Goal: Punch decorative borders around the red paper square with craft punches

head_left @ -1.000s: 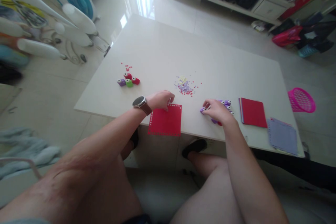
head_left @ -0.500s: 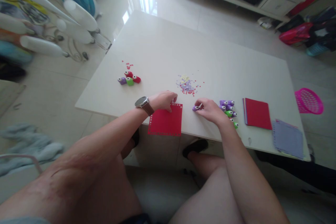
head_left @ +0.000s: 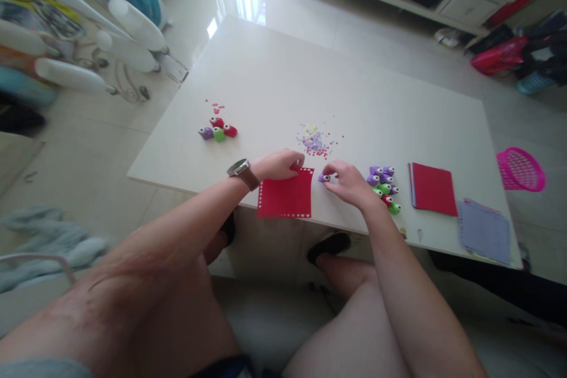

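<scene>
A red sheet of paper [head_left: 286, 198] with small punched holes along its edges lies at the near edge of the table, its lower side sticking out slightly past it. My left hand [head_left: 283, 164], with a watch on its wrist, is closed on the sheet's far edge, fingers curled. To the right of the sheet, my right hand [head_left: 345, 182] pinches a small purple paper punch [head_left: 324, 178] between thumb and fingers. Beyond the sheet is a scattered pile of purple, yellow and red paper bits [head_left: 313, 142].
Several purple, green and red punches [head_left: 384, 188] stand right of my right hand. A stack of red paper [head_left: 433, 189] and purple sheets [head_left: 484, 231] lie farther right. More punches [head_left: 218, 133] stand at the left. A pink basket [head_left: 522, 169] is beyond the table's right edge.
The red sheet has moved a little right and away from me with my left hand. My right hand has brought the purple punch slightly left, nearer the sheet.
</scene>
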Motion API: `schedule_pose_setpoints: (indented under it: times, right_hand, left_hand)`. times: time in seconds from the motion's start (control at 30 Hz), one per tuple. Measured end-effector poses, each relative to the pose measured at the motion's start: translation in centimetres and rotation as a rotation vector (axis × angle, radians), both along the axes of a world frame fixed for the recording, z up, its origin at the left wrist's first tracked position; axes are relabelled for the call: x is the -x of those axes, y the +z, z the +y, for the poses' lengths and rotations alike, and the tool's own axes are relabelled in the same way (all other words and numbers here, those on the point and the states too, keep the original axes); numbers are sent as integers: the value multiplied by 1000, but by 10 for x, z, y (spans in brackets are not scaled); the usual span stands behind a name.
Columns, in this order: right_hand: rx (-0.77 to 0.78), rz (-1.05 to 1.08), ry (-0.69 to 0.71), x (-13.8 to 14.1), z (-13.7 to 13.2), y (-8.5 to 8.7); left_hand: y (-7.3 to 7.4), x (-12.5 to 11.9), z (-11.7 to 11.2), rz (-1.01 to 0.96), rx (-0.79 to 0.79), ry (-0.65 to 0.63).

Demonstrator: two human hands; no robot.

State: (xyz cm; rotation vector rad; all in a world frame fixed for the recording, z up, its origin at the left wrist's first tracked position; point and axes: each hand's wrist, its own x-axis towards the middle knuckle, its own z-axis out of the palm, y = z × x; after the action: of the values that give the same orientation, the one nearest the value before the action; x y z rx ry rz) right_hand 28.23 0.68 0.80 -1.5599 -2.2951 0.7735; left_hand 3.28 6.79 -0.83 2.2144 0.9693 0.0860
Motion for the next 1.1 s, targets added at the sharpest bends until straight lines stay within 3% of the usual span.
schedule_pose_setpoints:
  times: [0.2, 0.77, 1.1]
  right_hand:
    - [-27, 116, -35, 4, 4, 2]
    - [-12, 112, 6, 12, 1, 4]
    - [20, 62, 34, 15, 0, -2]
  left_hand:
    - [-1, 1, 4, -32, 86, 13]
    - [-1, -1, 4, -100, 77, 13]
    - [-5, -2, 4, -26, 96, 7]
